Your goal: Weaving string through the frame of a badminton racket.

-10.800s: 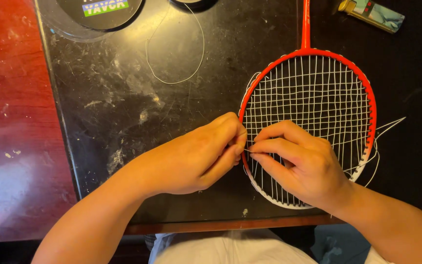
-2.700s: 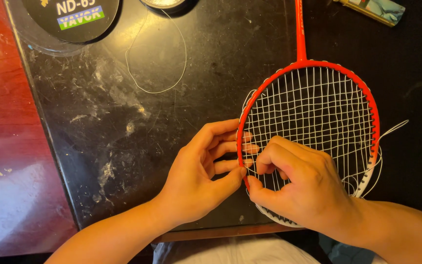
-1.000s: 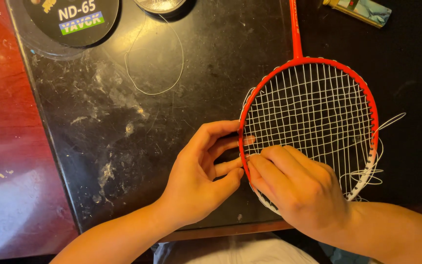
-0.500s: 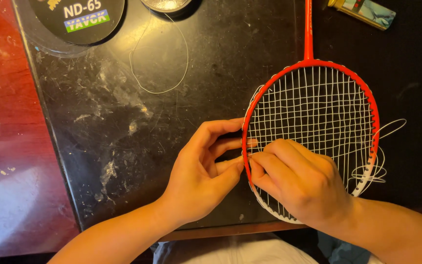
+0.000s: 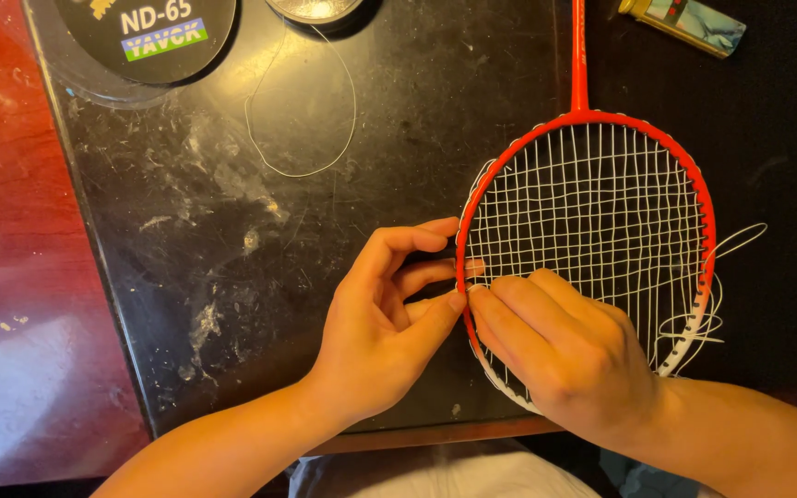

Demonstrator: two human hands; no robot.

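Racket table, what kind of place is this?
Probably a home or hobby table used for racket stringing. A red badminton racket lies on a scuffed black tabletop, loose white string curls nearby, and a round string reel sits at the edge.

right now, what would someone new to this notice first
The orange-red badminton racket lying flat on the scuffed black table, its white strings partly woven, draws the eye first. Both hands meet at the frame's left edge: the left hand pinches the rim while the right hand rests on the strings, fingertips at the same spot. Loose white string curls off the right side, and another loop lies near a round black reel at the top left.
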